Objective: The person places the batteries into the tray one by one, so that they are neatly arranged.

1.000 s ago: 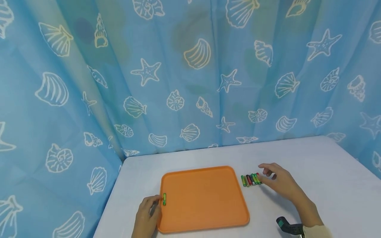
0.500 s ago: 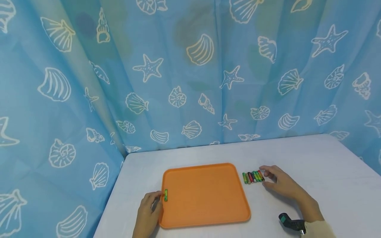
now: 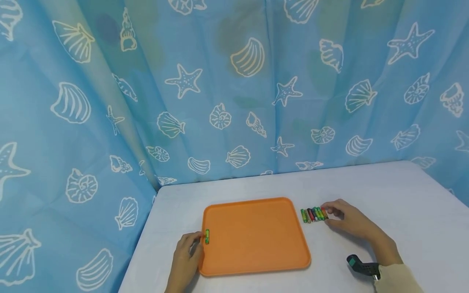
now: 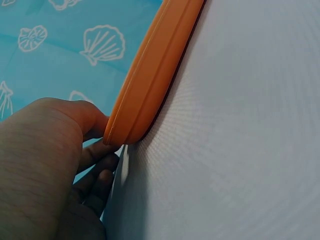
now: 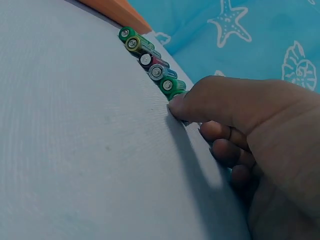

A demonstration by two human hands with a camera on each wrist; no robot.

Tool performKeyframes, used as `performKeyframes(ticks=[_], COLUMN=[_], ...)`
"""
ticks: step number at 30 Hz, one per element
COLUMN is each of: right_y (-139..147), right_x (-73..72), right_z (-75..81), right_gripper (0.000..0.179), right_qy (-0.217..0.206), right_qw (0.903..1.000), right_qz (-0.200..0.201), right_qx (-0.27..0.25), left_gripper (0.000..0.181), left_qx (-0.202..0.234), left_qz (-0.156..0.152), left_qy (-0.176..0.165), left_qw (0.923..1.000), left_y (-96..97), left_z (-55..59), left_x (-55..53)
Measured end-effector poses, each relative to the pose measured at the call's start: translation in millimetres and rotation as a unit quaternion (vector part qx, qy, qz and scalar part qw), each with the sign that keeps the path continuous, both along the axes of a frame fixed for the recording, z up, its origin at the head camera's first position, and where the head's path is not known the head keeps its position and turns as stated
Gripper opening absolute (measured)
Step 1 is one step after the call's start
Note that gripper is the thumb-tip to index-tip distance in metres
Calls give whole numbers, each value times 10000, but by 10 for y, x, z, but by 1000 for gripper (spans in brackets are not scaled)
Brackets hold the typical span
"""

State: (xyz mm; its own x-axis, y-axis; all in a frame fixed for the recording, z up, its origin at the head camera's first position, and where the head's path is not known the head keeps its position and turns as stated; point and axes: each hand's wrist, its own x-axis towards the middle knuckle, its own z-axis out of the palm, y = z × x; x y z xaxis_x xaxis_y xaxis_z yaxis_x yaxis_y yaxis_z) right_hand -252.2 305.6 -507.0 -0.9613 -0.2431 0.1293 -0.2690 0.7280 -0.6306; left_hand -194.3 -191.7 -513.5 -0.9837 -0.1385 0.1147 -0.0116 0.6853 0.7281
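My left hand [image 3: 186, 257] rests at the left edge of an orange tray [image 3: 256, 236], its fingertips touching the rim. Just inside that rim lies one green-yellow battery [image 3: 207, 237]. In the left wrist view, the thumb of the hand [image 4: 45, 155] meets the tray's outer edge [image 4: 150, 75]. My right hand [image 3: 349, 219] pinches the red-and-black battery [image 3: 325, 214] at the right end of a row, index finger at its far end and thumb at its near end. In the right wrist view, the thumb [image 5: 205, 100] hides most of that battery beyond the other batteries [image 5: 156, 72].
The row of several batteries [image 3: 310, 215] lies side by side on the white table [image 3: 384, 195], just right of the tray. A blue shell-patterned curtain [image 3: 220, 81] stands behind and to the left. A black wrist device [image 3: 362, 267] sits on the right forearm.
My right hand first drew slightly right of the row, then its thumb and index finger closed in on the end battery. The left hand stays at the tray's rim. The head view shifted slightly.
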Motion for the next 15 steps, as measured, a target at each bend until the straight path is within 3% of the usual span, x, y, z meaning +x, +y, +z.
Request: performKeyframes(ticks=[7,15], right_y=[47,31], right_x=[25,33], right_z=[47,32], right_gripper=[48,43], right_qy=[-158,-38], right_qw=[9997,9994], right_qz=[164,-338], right_qx=[-26,78], left_gripper=[29,28], left_qx=[-44,-133], left_qz=[-56,-41], left_qy=[115,69], left_qw=[9999,9999], left_y=[1,-5], left_z=[-3,27], left_x=[-1,18])
